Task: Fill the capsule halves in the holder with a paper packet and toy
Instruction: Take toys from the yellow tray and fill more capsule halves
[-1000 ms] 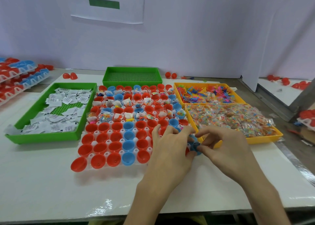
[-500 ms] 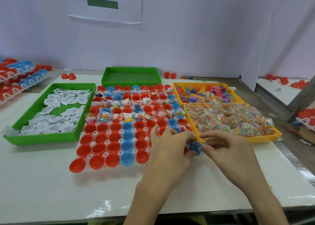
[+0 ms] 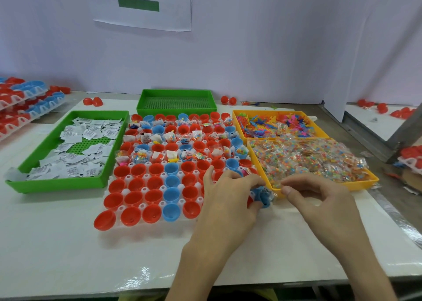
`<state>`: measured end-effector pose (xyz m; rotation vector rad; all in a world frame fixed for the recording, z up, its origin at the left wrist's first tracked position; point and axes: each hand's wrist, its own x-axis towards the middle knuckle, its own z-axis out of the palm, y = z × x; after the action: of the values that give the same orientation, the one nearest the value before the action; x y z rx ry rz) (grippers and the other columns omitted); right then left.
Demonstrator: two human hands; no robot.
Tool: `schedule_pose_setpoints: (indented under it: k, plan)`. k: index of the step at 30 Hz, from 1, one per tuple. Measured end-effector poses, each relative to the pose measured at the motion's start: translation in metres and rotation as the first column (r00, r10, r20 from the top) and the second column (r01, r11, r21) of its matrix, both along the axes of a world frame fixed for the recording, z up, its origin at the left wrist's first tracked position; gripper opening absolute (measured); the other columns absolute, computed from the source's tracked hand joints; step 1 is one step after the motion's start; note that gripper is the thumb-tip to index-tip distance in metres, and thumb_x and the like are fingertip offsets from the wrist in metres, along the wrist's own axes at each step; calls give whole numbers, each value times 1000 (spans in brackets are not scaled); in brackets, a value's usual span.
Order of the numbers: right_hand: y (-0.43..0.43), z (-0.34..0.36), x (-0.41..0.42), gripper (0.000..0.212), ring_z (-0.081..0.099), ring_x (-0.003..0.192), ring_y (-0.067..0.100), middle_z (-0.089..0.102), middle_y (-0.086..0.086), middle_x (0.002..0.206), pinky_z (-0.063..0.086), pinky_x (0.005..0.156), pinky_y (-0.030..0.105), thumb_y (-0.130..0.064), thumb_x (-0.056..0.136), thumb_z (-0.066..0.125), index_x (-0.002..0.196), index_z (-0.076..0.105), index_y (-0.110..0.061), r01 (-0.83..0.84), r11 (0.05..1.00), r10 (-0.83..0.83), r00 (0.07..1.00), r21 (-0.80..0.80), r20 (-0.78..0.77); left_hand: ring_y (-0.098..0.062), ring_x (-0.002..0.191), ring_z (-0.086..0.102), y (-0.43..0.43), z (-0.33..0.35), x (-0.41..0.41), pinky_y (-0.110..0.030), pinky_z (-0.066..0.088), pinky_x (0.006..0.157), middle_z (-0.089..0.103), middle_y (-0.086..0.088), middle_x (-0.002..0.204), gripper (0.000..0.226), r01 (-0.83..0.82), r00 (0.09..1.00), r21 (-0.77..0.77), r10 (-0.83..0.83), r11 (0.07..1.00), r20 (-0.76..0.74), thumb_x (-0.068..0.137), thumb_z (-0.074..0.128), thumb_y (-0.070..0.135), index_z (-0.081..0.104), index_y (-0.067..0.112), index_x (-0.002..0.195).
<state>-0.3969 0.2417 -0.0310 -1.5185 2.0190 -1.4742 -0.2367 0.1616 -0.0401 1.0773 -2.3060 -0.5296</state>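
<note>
A white holder (image 3: 182, 186) full of red and blue capsule halves lies in the middle of the table. Its far rows hold paper packets and toys; its near rows stand bare. My left hand (image 3: 228, 198) rests over the holder's near right corner and grips a small blue toy (image 3: 262, 194) in a clear wrapper. My right hand (image 3: 317, 200) is just right of it, thumb and fingers curled toward the toy, pinching at the wrapper's edge. A green tray (image 3: 57, 183) of white paper packets (image 3: 77, 150) sits at the left.
Two yellow trays stand at the right: the far one (image 3: 237, 115) with loose plastic toys, the near one (image 3: 365, 182) with bagged beads. Another green tray (image 3: 175, 102) sits behind the holder. Stacked holders (image 3: 25, 104) lie far left. Loose red halves (image 3: 92, 101) dot the back.
Both hands stayed at the holder's near right corner. My right hand's fingers drew back slightly to the right from the blue toy, which my left hand keeps gripping.
</note>
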Motion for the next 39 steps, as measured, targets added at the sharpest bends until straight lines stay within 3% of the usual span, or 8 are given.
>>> schedule_pose_setpoints:
  k: [13,19,23,28,32,39]
  plan:
    - [0,-4,16,27,70,79,4,73,-18,82,56,74,22,-11,75,84,88,73,-33,-19,1000,20,999,25,-34,-3,117,44,-1,-2,-2,-43,2,122,64,18,118,43,-4,1000,-18,4,1000,-9,90,69,34,54,45,130]
    - [-6,-10,27,35,68,74,-1,71,-21,79,49,68,7,0,74,81,86,73,-32,-18,1000,17,990,-12,-143,-6,119,44,-3,-2,-2,-42,2,119,66,16,118,43,-11,1000,-13,11,1000,-2,91,67,37,53,44,130]
    - [-7,-6,25,36,68,73,-4,70,-26,80,46,65,4,-1,75,81,84,71,-35,-32,999,37,984,32,-172,-6,113,44,-4,-2,-2,-42,2,117,66,18,111,30,-12,1000,-15,12,1000,2,91,67,36,60,42,119]
    - [-6,-5,22,40,67,65,-7,71,-27,79,48,58,9,-6,86,73,87,64,-45,-22,987,43,991,162,-124,-5,111,44,-2,0,-4,-40,-1,115,66,19,108,24,-7,1000,6,7,1000,-1,92,66,39,62,42,116]
    - [-3,-3,25,31,61,58,-8,73,-27,80,42,54,14,-18,92,65,93,57,-48,-13,967,62,981,255,-185,-5,113,44,-2,1,-4,-42,0,116,67,20,108,22,-10,1000,8,10,1000,-2,92,67,37,63,40,114]
    - [-6,-8,27,32,66,71,-6,70,-21,70,45,61,3,-2,78,79,76,71,-33,51,994,-35,985,94,-167,-5,112,44,-2,-1,-4,-41,0,115,67,20,109,23,-7,1000,4,7,1000,4,91,68,36,63,40,113]
